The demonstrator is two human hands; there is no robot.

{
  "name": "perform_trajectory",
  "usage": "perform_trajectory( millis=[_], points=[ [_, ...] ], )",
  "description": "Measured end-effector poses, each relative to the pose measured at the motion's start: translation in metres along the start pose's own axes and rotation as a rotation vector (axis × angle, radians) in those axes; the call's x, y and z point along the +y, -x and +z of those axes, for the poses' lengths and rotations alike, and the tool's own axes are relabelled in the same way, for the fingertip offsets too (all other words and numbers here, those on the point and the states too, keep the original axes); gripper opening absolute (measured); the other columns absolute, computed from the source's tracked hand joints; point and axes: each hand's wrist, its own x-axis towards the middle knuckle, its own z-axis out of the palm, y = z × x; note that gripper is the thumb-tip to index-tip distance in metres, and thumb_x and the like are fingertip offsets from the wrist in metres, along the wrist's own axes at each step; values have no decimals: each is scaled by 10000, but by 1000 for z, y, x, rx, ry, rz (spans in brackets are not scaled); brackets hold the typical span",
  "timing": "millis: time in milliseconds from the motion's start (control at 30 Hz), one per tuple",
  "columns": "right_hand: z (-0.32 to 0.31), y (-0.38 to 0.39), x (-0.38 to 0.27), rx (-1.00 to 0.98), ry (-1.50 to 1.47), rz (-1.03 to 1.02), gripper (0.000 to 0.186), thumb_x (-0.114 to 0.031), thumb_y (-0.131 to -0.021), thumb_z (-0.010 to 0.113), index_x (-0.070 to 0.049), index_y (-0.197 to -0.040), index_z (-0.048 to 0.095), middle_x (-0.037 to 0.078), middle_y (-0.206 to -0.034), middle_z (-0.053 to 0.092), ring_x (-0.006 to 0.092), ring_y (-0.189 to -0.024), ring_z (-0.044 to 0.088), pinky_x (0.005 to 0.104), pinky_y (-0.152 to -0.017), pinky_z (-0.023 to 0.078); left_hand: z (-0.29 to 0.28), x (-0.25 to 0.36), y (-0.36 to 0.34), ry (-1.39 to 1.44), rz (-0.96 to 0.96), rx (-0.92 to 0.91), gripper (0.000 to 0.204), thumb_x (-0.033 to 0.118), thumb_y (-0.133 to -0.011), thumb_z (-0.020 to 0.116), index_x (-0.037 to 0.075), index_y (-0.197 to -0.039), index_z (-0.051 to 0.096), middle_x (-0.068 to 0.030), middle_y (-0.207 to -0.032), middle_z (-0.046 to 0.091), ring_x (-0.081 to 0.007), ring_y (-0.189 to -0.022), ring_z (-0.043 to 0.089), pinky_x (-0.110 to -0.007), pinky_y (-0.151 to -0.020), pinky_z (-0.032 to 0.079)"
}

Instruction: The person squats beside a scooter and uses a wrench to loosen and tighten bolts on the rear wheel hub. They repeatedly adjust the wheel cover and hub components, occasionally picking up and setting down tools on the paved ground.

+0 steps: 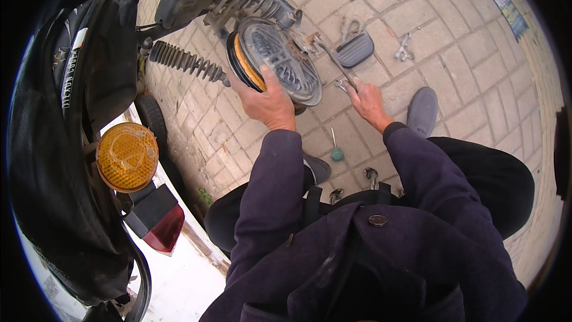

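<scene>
A round, dusty grey ribbed metal drum cover (280, 62), with a yellow-orange ring (242, 53) and a black rim behind it, stands tilted in front of me, by the end of a motorbike's swingarm. My left hand (269, 100) grips its near edge, thumb on the ribbed face and fingers round the side. My right hand (370, 106) is closed around the near end of a thin metal rod (333, 58), which runs up to a rusty bracket beside the cover. A small shiny forked metal end (341, 85) pokes out by those fingers; the rest of it is hidden.
A detached shock absorber end (187, 62) hangs left of the cover. A grey foot pedal (356, 49), a metal fitting (404, 49), a green-handled screwdriver (337, 152) and metal tools (371, 176) lie on the paving. An orange reflector light (127, 157) juts out at left.
</scene>
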Motion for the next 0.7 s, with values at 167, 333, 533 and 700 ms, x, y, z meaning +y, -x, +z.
perform_trajectory(
  millis=[167, 333, 533, 700],
  points=[
    [-1, 0, -10, -34, 30, -2, 336, -351, -1002, 600, -34, -897, 641, 239, -685, 636, 460, -687, 640, 535, -610, 490, -2, 5, 2, 27, -78, -29, 708, 323, -949, 650, -86, -1473, 405, -308, -1400, 556, -426, -1270, 567, -439, -1070, 427],
    [-7, 2, -19, -91, 22, 46, 383, -382, -1022, 552, -23, -926, 645, 247, -708, 645, 469, -731, 643, 549, -652, 490, -2, 0, 2, -45, -62, -14, 711, 314, -927, 663, -57, -1477, 407, -300, -1353, 587, -441, -1200, 600, -455, -1004, 467],
    [-28, 10, -53, -176, -93, 218, 425, -396, -1021, 538, 7, -1026, 673, 302, -832, 664, 487, -818, 648, 549, -731, 488, 2, -9, 3, -41, -55, 6, 784, 342, -892, 689, -49, -1496, 378, -300, -1364, 576, -442, -1181, 613, -473, -964, 500],
    [-56, 3, -134, -301, -419, 600, 354, -337, -1026, 562, -40, -834, 548, 87, -603, 529, 233, -530, 527, 448, -542, 404, 4, -12, 8, -52, -24, 40, 798, 369, -888, 683, -40, -1501, 376, -292, -1382, 569, -443, -1199, 606, -485, -958, 506]
  ],
)
